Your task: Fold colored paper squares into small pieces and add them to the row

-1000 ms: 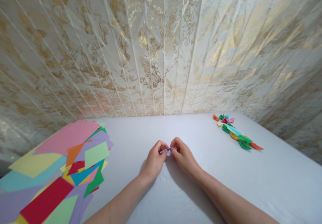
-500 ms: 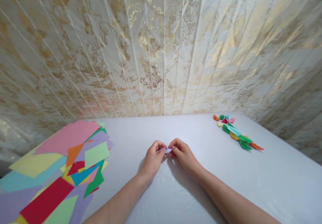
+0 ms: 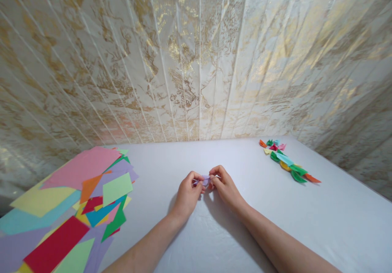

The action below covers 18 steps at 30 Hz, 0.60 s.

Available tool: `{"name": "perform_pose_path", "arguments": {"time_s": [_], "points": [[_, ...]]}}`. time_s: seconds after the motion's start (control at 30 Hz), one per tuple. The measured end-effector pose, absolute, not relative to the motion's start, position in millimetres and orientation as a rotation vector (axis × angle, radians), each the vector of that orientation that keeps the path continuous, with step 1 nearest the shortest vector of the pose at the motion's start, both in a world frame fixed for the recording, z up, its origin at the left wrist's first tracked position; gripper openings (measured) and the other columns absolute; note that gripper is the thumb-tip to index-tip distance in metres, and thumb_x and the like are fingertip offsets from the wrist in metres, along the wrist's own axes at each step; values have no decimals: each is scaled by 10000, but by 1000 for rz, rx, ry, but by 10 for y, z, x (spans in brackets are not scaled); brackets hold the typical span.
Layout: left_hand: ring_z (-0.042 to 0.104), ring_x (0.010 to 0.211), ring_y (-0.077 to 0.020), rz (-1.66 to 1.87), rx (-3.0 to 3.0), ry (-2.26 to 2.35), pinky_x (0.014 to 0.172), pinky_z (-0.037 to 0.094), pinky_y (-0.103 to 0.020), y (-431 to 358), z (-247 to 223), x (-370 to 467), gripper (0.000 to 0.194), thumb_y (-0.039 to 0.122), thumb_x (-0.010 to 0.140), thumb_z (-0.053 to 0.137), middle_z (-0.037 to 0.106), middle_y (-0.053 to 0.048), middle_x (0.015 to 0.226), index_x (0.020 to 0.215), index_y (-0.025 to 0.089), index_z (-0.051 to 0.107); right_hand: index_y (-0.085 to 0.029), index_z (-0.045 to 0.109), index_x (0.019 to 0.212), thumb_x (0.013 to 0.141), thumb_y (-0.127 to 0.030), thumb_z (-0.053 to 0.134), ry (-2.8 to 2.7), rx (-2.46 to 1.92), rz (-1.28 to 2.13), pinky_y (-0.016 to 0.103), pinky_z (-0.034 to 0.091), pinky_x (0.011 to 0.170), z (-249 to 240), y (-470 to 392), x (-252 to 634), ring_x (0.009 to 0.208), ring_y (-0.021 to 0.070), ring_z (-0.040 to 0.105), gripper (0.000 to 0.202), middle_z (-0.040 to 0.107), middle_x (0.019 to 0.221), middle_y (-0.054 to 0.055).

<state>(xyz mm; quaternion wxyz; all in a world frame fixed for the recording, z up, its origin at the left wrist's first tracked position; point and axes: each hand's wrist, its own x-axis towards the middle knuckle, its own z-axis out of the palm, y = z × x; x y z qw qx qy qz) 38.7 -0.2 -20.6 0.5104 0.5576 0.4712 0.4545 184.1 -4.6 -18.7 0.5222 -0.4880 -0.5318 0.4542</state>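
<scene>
Between my two hands, just above the middle of the white table, is a small folded piece of light purple paper [image 3: 206, 180]. My left hand [image 3: 190, 189] pinches its left end between thumb and fingers. At the other end, my right hand [image 3: 224, 187] grips the right tip with thumb and forefinger, its knuckles raised. The fingertips cover both ends of the paper, so the exact shape of the fold is hidden.
Loose sheets and cut pieces of coloured paper [image 3: 82, 164] lie in an overlapping heap on the left of the white table [image 3: 159, 160]. Several small folded paper pieces [image 3: 284, 159] form a row at the back right. Behind the table hangs a gold-patterned curtain [image 3: 183, 60].
My right hand's fingers have lifted slightly and shifted at the paper's right end. More of the purple paper shows between the hands. My left hand has barely moved.
</scene>
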Motion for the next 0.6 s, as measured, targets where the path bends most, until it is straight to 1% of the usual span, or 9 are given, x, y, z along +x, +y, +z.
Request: {"name": "perform_pose_path", "arguments": {"time_s": [0.07, 0.17, 0.27, 0.33, 0.4, 0.47, 0.53, 0.6], "points": [[635, 668, -137, 1123, 1413, 1083, 635, 515, -254, -9, -217, 388, 26, 211, 797, 553, 635, 4, 774, 805, 190, 565, -214, 509, 891, 805, -360, 597, -1317, -1189, 1050, 273, 465, 564, -190, -55, 1843, 606, 135, 575, 191, 578, 781, -16], [623, 685, -129, 1152, 1473, 1040, 664, 506, -244, -27, -212, 389, 19, 195, 814, 530, 614, 21, 768, 802, 201, 543, -214, 512, 934, 820, -383, 613, -1372, -1251, 1001, 269, 464, 556, -215, -55, 1849, 631, 134, 569, 228, 575, 841, 2], [622, 735, -135, 1228, 1505, 1027, 720, 507, -253, -32, -193, 383, 42, 182, 825, 522, 594, 24, 779, 791, 207, 519, -217, 505, 1056, 798, -392, 644, -1328, -1255, 1009, 287, 486, 588, -237, -39, 1847, 674, 134, 586, 341, 584, 1007, 47], [622, 761, -141, 1270, 1544, 1034, 751, 503, -262, -30, -179, 375, 61, 169, 830, 515, 590, 20, 783, 782, 207, 516, -216, 505, 1103, 782, -385, 659, -1320, -1206, 1065, 296, 491, 609, -225, -31, 1842, 692, 144, 593, 394, 589, 979, 43], [626, 775, -144, 1287, 1585, 1045, 766, 495, -263, -30, -172, 369, 79, 151, 829, 512, 596, 18, 780, 772, 206, 513, -207, 536, 1038, 790, -361, 647, -1359, -1154, 1087, 291, 478, 626, -190, -35, 1838, 698, 151, 588, 312, 594, 857, 16], [636, 794, -149, 1285, 1596, 1042, 777, 493, -266, -36, -173, 367, 90, 145, 828, 508, 605, 14, 785, 763, 207, 503, -199, 554, 903, 813, -338, 617, -1419, -1139, 1044, 280, 454, 638, -142, -50, 1839, 703, 152, 573, 177, 594, 778, 2], [647, 811, -155, 1281, 1566, 1044, 783, 498, -273, -45, -178, 368, 79, 165, 830, 524, 613, 10, 803, 777, 212, 488, -196, 548, 808, 825, -329, 599, -1460, -1168, 973, 271, 429, 631, -101, -70, 1844, 697, 152, 552, 143, 595, 754, 0], [657, 829, -161, 1275, 1514, 1065, 796, 502, -284, -50, -175, 368, 75, 192, 829, 555, 632, 6, 834, 868, 219, 497, -196, 548, 776, 826, -327, 596, -1488, -1203, 926, 265, 410, 618, -73, -87, 1849, 679, 151, 531, 149, 582, 728, -8]]}}
